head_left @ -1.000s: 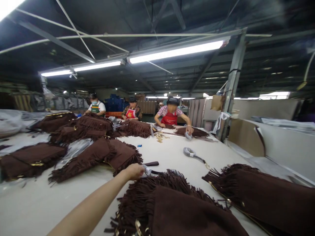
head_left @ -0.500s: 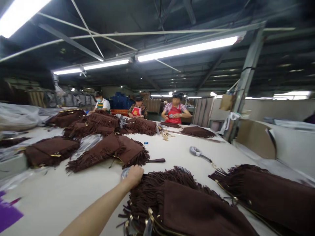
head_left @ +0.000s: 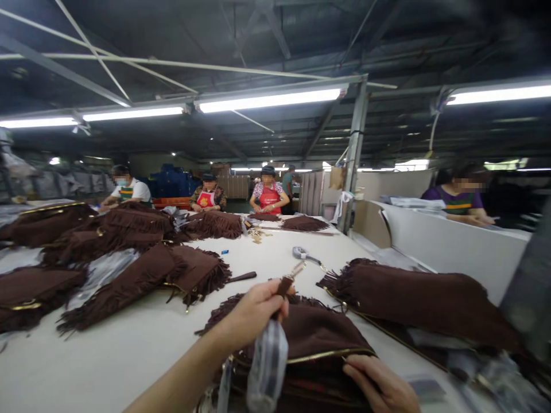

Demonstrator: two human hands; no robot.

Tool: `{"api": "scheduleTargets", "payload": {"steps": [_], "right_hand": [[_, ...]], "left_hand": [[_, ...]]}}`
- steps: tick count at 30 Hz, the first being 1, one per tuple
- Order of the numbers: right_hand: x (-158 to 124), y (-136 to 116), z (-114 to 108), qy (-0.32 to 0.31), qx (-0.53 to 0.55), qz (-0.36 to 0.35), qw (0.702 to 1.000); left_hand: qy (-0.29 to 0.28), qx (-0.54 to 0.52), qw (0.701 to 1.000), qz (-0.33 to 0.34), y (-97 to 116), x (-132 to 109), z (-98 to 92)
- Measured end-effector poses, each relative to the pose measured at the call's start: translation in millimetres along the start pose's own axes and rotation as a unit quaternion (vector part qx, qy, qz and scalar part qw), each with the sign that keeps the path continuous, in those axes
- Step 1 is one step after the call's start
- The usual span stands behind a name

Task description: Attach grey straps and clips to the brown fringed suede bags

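A dark brown fringed bag (head_left: 318, 330) lies before me, its gold zipper (head_left: 325, 355) facing me. My left hand (head_left: 258, 304) is above it, closed around a brown strap (head_left: 267, 361). The strap's lower loop is wrapped in clear plastic, and a metal clasp (head_left: 298, 268) sticks out at its upper end. At the right end of the zipper my right hand (head_left: 381, 378) pinches the bag's edge; whether it has the zipper pull cannot be made out.
Another fringed bag (head_left: 413, 292) lies to the right. More brown bags (head_left: 129, 281) are piled at the left. Farther back on the white table (head_left: 267, 267) lies a second wrapped strap (head_left: 299, 252). Co-workers sit beyond the table, and a person (head_left: 456, 198) is behind a partition (head_left: 456, 244) at right.
My view has turned right. My left hand has lifted the wrapped strap off the table and brought it over the bag. My right hand has come into view at the zipper.
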State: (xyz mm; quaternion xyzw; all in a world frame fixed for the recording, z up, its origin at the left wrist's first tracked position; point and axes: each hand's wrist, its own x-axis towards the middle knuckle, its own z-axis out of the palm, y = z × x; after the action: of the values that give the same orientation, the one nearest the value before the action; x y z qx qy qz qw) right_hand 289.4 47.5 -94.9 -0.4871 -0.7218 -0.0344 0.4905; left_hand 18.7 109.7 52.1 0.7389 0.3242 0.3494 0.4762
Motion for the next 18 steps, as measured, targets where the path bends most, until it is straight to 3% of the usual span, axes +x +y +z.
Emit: {"api": "scheduleTargets", "payload": {"steps": [3, 5, 9, 18], "right_hand": [[1, -18, -3, -0.005, 0.06, 0.089, 0.994], [3, -27, -6, -0.021, 0.094, 0.132, 0.987], [7, -35, -10, -0.049, 0.1, 0.164, 0.98], [10, -37, -13, -0.103, 0.07, 0.157, 0.98]], "left_hand": [[-0.042, 0.094, 0.994, -0.025, -15, 3, 62.3], [-0.02, 0.203, 0.979, -0.022, -29, 4, 85.5], [0.015, 0.327, 0.945, -0.016, -46, 0, 99.0], [0.009, 0.394, 0.919, -0.006, -49, -11, 115.8]]}}
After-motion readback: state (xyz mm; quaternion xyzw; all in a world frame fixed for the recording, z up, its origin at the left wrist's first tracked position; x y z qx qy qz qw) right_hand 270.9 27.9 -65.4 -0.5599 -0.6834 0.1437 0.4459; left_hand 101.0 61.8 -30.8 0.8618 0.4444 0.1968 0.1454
